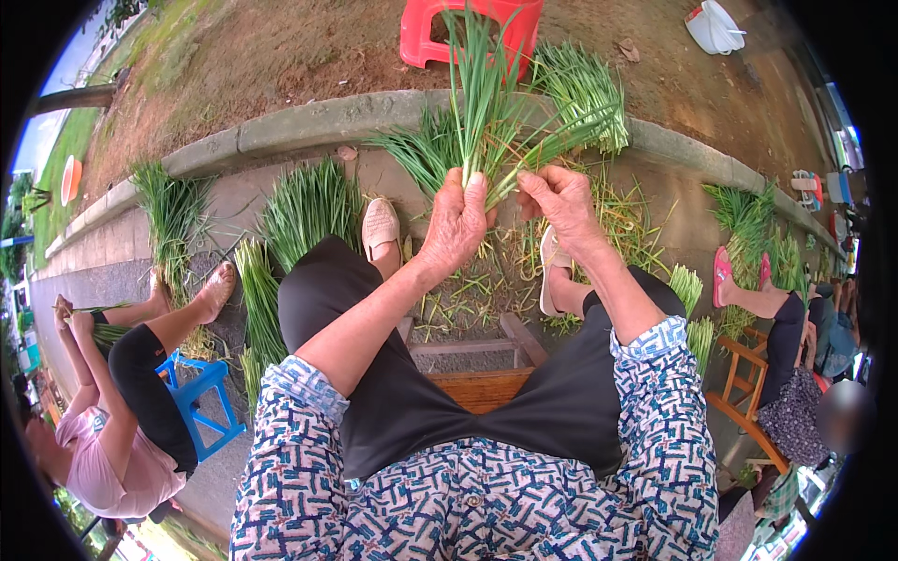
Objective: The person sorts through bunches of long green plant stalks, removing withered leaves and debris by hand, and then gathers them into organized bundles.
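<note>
My left hand (456, 221) grips a bunch of garlic chives (477, 105) by the pale stem ends, with the green leaves fanning up and away from me. To its right, my right hand (567, 203) has thumb and forefinger pinched at a thin chive leaf by the bunch's edge; its other fingers are curled and partly hidden. Beyond my hands, more chives (435, 151) lie on the ground by the kerb, and another pile (586, 95) rests over the kerb to the right. Trimmed yellow and green leaf scraps (477, 280) litter the pavement between my shoes.
A red plastic stool (421, 42) stands beyond the concrete kerb (295, 126). Chive bundles (312, 207) lie beside my left leg, others (686, 287) by my right. A person on the left (119, 449) sits near a blue stool (203, 403). People sit at right near a wooden chair (744, 393).
</note>
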The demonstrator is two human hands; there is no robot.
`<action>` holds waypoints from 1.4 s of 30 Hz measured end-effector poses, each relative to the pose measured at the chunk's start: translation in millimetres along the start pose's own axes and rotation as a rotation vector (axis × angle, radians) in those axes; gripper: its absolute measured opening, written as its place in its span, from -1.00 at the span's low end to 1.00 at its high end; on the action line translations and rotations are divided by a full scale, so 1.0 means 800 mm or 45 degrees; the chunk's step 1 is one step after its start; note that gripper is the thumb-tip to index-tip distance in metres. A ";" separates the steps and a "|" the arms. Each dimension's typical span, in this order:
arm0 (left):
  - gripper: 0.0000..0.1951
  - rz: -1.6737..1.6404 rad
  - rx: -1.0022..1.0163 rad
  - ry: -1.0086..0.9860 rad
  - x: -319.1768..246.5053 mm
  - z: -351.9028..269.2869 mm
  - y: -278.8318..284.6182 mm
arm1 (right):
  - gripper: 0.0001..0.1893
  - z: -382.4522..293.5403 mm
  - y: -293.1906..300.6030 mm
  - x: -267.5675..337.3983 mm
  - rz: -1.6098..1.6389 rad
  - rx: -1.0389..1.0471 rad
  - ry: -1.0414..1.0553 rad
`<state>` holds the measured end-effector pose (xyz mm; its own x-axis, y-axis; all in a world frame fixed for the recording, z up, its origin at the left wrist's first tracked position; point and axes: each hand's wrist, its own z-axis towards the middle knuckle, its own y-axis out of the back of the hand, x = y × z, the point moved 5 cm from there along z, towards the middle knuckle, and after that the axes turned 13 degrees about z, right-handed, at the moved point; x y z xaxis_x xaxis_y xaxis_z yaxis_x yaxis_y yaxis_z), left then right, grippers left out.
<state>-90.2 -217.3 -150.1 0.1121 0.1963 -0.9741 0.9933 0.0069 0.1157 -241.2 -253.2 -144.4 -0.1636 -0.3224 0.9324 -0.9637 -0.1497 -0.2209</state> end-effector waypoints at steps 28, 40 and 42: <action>-0.53 0.007 0.166 0.044 0.010 0.002 -0.009 | -0.87 0.004 -0.018 0.036 -0.704 0.148 0.446; -0.66 -0.110 0.066 0.222 0.025 0.004 0.004 | -0.85 0.036 0.054 0.055 1.115 0.157 -0.037; -0.65 -0.121 0.070 0.188 0.025 0.004 0.001 | -0.84 0.044 0.082 0.070 1.248 0.153 0.116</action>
<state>-86.8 -216.6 -170.1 0.0158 0.3394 -0.9405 0.9998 -0.0203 0.0094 -305.8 -314.3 -116.6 -0.8975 -0.2822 0.3389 -0.3665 0.0497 -0.9291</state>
